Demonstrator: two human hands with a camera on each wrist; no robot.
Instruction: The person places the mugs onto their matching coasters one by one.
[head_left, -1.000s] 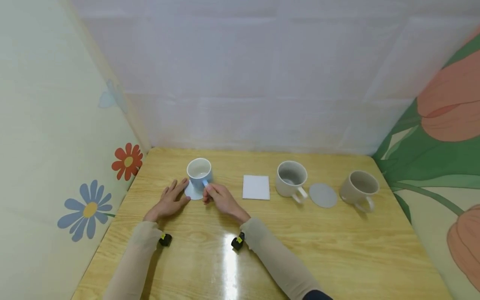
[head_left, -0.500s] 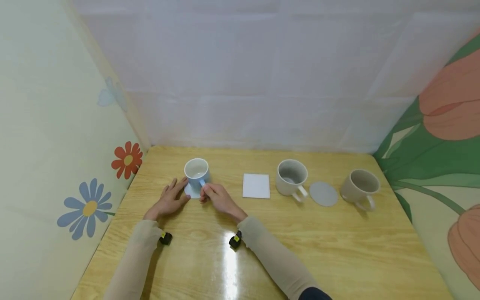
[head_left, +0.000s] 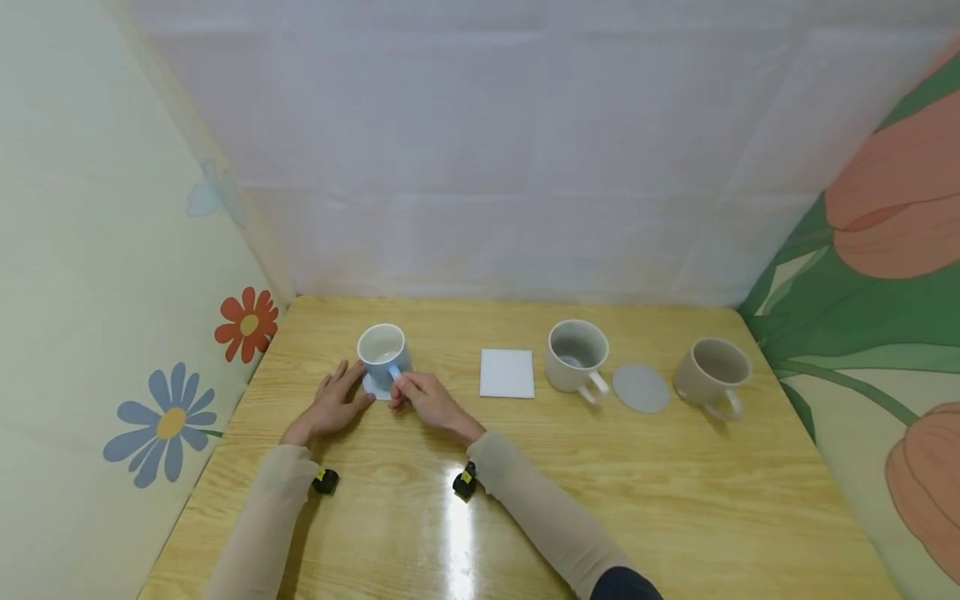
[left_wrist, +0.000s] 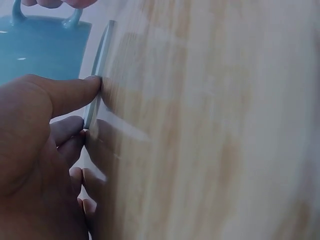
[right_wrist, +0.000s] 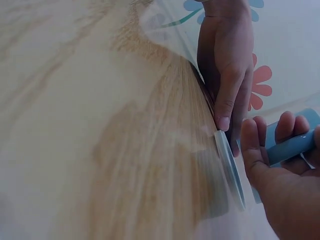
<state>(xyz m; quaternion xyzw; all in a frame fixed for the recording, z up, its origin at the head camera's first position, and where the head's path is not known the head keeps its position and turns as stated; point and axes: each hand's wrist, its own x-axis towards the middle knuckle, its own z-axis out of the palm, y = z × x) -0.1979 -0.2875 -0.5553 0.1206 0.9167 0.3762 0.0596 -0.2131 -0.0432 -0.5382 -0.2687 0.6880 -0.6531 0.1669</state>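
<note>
My right hand [head_left: 435, 403] pinches the handle of a light blue mug [head_left: 378, 367] with a pale inside. The mug is over a round light blue coaster [head_left: 372, 389] at the table's left. In the left wrist view a narrow gap shows between the mug's base [left_wrist: 45, 50] and the coaster [left_wrist: 99, 55]. My left hand [head_left: 332, 407] lies left of the coaster, fingers extended and spread, with thumb and a finger touching its edge. In the right wrist view my right hand's fingers [right_wrist: 290, 165] curl round the blue handle, and the left thumb meets the coaster's rim [right_wrist: 230, 170].
A white square coaster [head_left: 507, 373] lies right of the hands. Further right are a white mug [head_left: 570, 371], a round grey coaster [head_left: 641, 387] and a greyish-beige mug [head_left: 697, 383] on the wooden table [head_left: 570, 467]. A flowered wall [head_left: 90, 292] stands at the left.
My right hand has moved the blue mug a little left and slightly nearer, further over the blue coaster. My left hand has stayed at the coaster's edge.
</note>
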